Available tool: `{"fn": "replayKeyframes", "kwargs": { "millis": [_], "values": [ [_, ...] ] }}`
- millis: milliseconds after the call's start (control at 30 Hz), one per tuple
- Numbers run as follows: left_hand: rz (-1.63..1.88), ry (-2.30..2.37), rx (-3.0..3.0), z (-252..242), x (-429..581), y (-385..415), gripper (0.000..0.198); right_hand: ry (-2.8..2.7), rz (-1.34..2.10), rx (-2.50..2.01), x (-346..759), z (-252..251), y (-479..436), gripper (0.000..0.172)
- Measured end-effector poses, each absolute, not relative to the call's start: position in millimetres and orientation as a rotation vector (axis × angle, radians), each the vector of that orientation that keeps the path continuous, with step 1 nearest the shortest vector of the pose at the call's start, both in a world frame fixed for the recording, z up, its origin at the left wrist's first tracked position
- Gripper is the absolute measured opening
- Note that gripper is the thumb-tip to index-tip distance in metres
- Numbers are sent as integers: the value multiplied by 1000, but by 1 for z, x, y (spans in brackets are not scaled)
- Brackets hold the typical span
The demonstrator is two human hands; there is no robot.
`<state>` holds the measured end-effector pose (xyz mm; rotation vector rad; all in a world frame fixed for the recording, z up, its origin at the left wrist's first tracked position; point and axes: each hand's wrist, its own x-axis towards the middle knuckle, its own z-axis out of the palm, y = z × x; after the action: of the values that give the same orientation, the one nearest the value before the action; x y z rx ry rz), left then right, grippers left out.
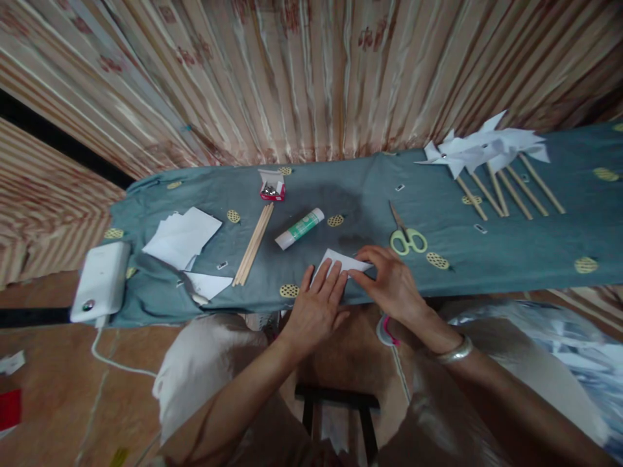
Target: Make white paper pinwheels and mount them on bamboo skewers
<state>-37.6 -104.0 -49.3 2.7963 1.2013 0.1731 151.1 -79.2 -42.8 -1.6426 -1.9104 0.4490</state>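
Note:
A white sheet of paper (pixel 335 257), folded to a rough triangle, lies on the cloth near the table's front edge. My left hand (pixel 317 310) rests on it with the fingers stretched out flat, pressing it down. At the paper's right corner, my right hand (pixel 392 282) pinches the tip between thumb and fingers. Just beyond that hand lie scissors (pixel 407 239) with light green handles. A glue stick (pixel 299 228) with a green label is behind the paper, to the left. Part of the folded paper is hidden under my fingers.
Wooden sticks (pixel 253 245), an opened small box of metal pins (pixel 271 188), a stack of white paper (pixel 182 237) and a cut piece (pixel 210 284) lie left. A white power bank (pixel 101 280) with a cable sits at the left end. Several paper pinwheels (pixel 487 152) lie right.

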Motion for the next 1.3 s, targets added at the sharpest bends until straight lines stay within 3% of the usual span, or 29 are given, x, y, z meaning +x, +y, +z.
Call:
{"fn": "replayKeyframes", "kwargs": {
  "millis": [500, 767, 1100, 1300],
  "values": [
    [141, 1272, 2804, -50, -55, -113, 70, -1899, 405, -1552, 160, -57, -80, 15],
    [150, 1387, 2787, -46, -90, -136, 61, -1821, 449, -1579, 176, -58, -81, 17],
    [200, 1477, 2776, -44, -91, -149, 59, -1737, 548, -1606, 176, -49, -77, 29],
    [244, 1486, 2715, -44, -89, -149, 56, -1848, 638, -1501, 169, -47, -71, 15]
  ]
}}
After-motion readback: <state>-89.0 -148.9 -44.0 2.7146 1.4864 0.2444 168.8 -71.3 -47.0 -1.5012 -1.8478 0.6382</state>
